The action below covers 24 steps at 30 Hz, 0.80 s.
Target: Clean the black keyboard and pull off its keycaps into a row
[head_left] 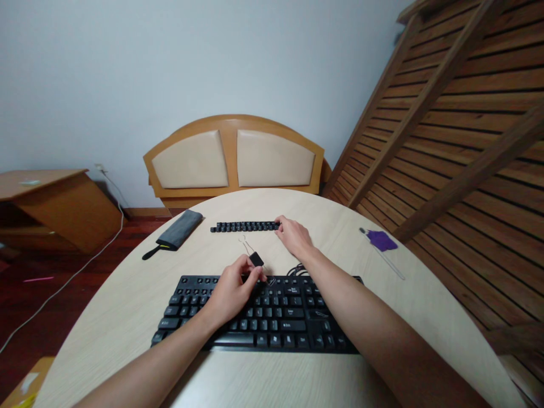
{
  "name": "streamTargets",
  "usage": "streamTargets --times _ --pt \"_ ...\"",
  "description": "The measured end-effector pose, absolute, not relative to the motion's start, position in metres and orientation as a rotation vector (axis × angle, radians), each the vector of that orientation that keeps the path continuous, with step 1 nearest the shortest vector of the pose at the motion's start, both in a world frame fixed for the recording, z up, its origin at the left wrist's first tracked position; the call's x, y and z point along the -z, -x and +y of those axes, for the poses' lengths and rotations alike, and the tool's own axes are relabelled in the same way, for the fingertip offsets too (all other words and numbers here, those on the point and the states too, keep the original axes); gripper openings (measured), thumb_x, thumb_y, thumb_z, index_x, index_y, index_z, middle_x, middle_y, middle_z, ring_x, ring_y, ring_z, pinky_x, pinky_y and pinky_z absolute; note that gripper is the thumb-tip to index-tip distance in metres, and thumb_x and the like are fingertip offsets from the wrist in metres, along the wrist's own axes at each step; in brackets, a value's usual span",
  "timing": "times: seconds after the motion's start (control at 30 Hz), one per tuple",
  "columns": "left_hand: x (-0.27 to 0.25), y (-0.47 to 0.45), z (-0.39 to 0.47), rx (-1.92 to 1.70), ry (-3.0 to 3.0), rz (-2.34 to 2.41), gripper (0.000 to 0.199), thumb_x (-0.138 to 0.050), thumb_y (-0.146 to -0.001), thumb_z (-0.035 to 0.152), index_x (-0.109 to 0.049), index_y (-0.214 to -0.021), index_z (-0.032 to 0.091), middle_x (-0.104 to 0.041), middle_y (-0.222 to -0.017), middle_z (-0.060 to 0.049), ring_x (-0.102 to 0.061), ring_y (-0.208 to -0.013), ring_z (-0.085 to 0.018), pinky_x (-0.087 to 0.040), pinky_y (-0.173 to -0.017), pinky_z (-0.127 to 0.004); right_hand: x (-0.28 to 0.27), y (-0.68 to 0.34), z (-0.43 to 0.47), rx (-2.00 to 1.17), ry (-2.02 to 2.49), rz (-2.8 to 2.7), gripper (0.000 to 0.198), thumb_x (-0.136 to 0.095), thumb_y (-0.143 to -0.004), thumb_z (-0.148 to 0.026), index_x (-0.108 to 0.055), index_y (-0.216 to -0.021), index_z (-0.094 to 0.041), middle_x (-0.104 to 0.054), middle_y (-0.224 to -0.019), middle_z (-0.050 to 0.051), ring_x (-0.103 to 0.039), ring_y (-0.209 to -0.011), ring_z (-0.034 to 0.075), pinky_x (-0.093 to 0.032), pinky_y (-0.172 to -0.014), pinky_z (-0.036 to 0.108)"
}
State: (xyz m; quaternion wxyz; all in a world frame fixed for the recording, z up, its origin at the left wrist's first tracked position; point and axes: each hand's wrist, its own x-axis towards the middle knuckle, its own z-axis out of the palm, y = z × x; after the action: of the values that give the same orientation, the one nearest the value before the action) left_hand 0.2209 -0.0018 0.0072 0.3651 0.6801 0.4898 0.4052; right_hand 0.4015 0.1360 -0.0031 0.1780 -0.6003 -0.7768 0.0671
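A black keyboard (272,325) lies near the table's front edge, its upper left rows showing bare switches where keycaps are off. Above its top edge, my left hand (233,288) is closed around a wire keycap puller (256,259) with a black handle, its wire loops pointing away from me. Farther back, removed keycaps (244,227) stand in two neat rows. At the right end of those rows, my right hand (294,235) pinches a keycap with thumb and forefinger, largely covered by the fingertips. My right forearm crosses over the keyboard's right part.
On the round table (425,317), a grey pouch (181,229) lies at left. A purple cloth (382,240) and a thin-handled brush (389,262) lie at right. The keyboard's coiled cable (297,270) sits behind it. A headboard (233,153) stands beyond the table.
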Motion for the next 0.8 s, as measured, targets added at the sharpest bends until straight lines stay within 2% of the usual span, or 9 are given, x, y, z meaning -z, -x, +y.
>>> streamTargets --times 0.2,0.47,0.63,0.8 --pt "-0.008 -0.221 -0.006 -0.947 -1.883 1.192 0.018 -0.053 -0.094 0.033 -0.06 -0.085 0.021 -0.075 -0.085 -0.004 -0.069 -0.081 -0.02 -0.05 -0.075 -0.032 0.002 -0.407 0.125 -0.256 1.654 -2.17 0.037 -0.059 -0.091 -0.03 -0.052 -0.127 -0.027 -0.071 -0.104 0.002 -0.064 -0.095 0.021 -0.043 -0.076 0.029" --pt "-0.008 -0.219 -0.006 -0.87 -2.025 1.211 0.018 -0.053 -0.094 0.032 -0.068 -0.093 0.022 -0.075 -0.087 -0.004 -0.068 -0.08 -0.021 -0.048 -0.072 -0.031 -0.036 -0.411 0.112 -0.287 1.451 -2.349 0.029 -0.06 -0.089 -0.031 -0.062 -0.117 -0.024 -0.072 -0.104 0.004 -0.064 -0.096 0.022 -0.042 -0.076 0.029" --pt "-0.01 -0.219 -0.008 -0.852 -2.064 1.221 0.016 -0.053 -0.095 0.032 -0.067 -0.093 0.023 -0.076 -0.088 -0.004 -0.068 -0.077 -0.02 -0.047 -0.068 -0.031 -0.062 -0.426 0.079 -0.487 1.18 -2.586 0.023 -0.061 -0.087 -0.034 -0.071 -0.102 -0.02 -0.073 -0.102 0.007 -0.065 -0.091 0.022 -0.044 -0.076 0.029" --pt "-0.009 -0.22 -0.009 -0.824 -2.171 1.254 0.016 -0.054 -0.094 0.032 -0.066 -0.09 0.022 -0.075 -0.084 -0.005 -0.068 -0.074 -0.021 -0.046 -0.065 -0.031 -0.061 -0.45 0.037 -0.711 0.988 -2.671 0.02 -0.059 -0.088 -0.028 -0.072 -0.101 -0.021 -0.073 -0.1 0.005 -0.065 -0.093 0.021 -0.045 -0.081 0.029"
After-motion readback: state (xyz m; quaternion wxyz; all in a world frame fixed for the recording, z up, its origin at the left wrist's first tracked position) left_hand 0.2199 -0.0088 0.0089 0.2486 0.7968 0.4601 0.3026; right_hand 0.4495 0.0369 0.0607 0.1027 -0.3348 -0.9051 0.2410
